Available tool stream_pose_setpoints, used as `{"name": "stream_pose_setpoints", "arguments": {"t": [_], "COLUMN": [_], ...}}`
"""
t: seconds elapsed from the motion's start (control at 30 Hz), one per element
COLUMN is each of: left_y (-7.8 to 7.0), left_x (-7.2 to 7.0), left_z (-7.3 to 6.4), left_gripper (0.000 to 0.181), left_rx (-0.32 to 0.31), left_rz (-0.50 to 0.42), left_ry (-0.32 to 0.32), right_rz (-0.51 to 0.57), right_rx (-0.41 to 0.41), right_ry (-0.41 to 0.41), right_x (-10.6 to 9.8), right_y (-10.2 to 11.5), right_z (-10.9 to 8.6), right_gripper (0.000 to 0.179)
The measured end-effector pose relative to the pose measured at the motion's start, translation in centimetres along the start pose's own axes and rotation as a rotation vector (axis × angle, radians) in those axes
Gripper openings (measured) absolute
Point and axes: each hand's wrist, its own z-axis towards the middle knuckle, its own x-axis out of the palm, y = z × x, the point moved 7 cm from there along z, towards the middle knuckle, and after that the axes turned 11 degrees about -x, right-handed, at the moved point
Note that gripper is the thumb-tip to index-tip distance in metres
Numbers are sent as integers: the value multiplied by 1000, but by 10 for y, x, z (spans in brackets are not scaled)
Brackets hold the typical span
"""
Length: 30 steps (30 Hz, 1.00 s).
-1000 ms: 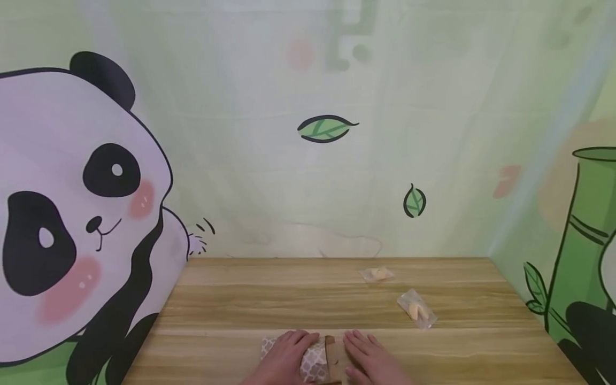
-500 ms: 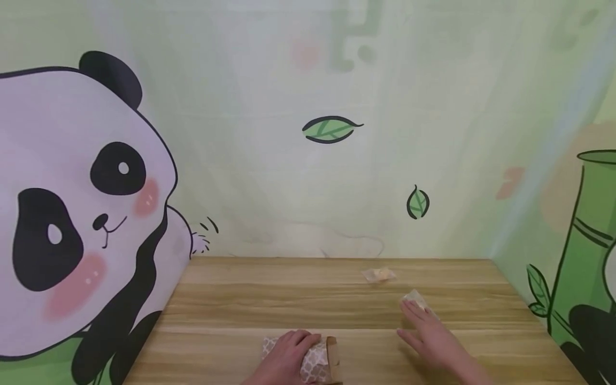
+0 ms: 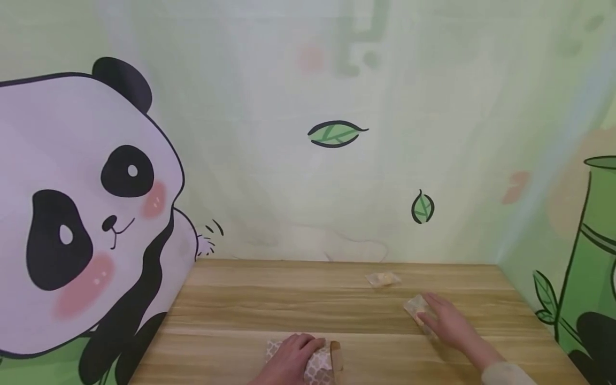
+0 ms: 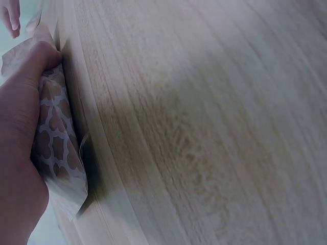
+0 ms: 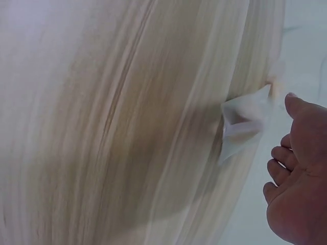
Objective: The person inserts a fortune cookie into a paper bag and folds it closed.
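Observation:
My left hand [image 3: 292, 359] grips a brown paper bag [image 3: 321, 369] with a white lattice pattern, lying at the front of the table with its opening to the right. In the left wrist view, the thumb presses on the side of the bag [image 4: 53, 125]. Further right and back, my right hand [image 3: 445, 319] hangs over a fortune cookie in a clear wrapper [image 3: 415, 306], partly hiding it. The right wrist view shows this wrapped cookie [image 5: 242, 122] apart from the hand [image 5: 304, 168], whose fingers are loosely bent and hold nothing.
A second wrapped fortune cookie [image 3: 383, 278] lies near the back edge of the wooden table [image 3: 269, 299]. Behind the table hangs a pale green cloth [image 3: 269, 176] printed with a panda and leaves.
My right hand has left the bag's opening and moved right and back to the nearer wrapped cookie. My left hand stays on the bag. The head view has shifted slightly.

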Motion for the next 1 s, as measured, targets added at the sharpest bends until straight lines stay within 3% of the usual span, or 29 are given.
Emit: {"name": "stream_pose_setpoints", "arguments": {"t": [0.2, 0.5, 0.77, 1.0], "left_y": [-1, -2, -2, -4], "left_x": [0, 3, 6, 4], "left_z": [0, 0, 1, 0], "left_gripper": [87, 81, 81, 79], "left_rx": [-1, 9, 4, 40], "left_rz": [5, 15, 14, 38], "left_ry": [-7, -31, -44, -90], "right_rz": [43, 85, 227, 375], "right_rx": [97, 170, 310, 252], "right_ry": [95, 145, 100, 52], "right_x": [8, 16, 14, 25], "right_y": [-16, -32, -38, -28], "right_z": [3, 6, 8, 8], "right_gripper": [51, 46, 47, 37]}}
